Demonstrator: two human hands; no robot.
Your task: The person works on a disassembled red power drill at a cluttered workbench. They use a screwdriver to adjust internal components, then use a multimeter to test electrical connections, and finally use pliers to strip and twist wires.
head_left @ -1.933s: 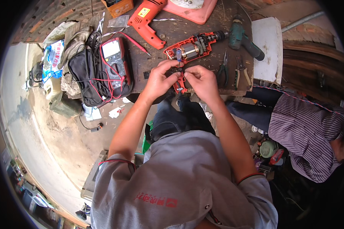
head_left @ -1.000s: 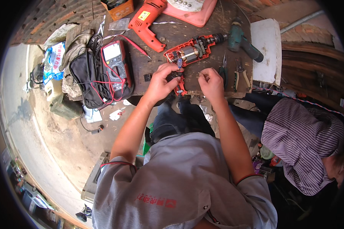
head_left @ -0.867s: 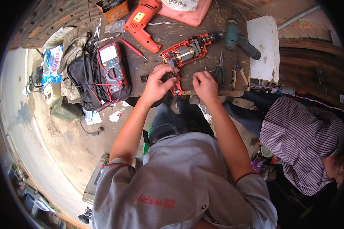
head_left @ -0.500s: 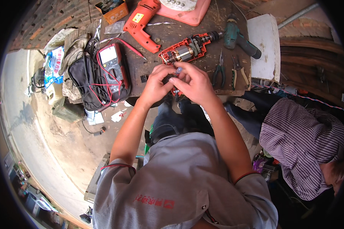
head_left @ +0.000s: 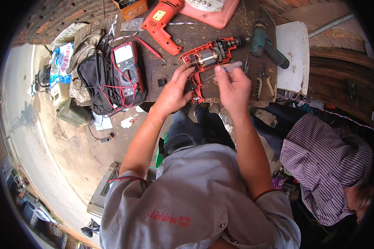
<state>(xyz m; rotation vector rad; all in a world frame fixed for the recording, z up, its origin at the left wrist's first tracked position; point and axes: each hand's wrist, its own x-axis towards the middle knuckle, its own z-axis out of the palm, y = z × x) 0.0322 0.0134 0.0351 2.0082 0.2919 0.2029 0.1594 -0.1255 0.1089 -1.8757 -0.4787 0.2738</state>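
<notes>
An opened orange drill, its motor and gears exposed, lies on the dark worktable, handle toward me. My left hand grips the drill's handle area, fingertips at the rear of the motor. My right hand, just right of the handle, is closed on a small screwdriver with a translucent handle and thin shaft, raised clear of the handle. Pliers lie behind that hand, and wire strippers to its right.
A multimeter on a black bag sits left. An orange drill, a pink board and a green cordless drill surround the work. A white panel borders the right. A person in a striped shirt is at lower right.
My right hand left the drill handle, returned over it beside my left, then moved right, lifting the screwdriver away. My left fingers shifted up toward the motor.
</notes>
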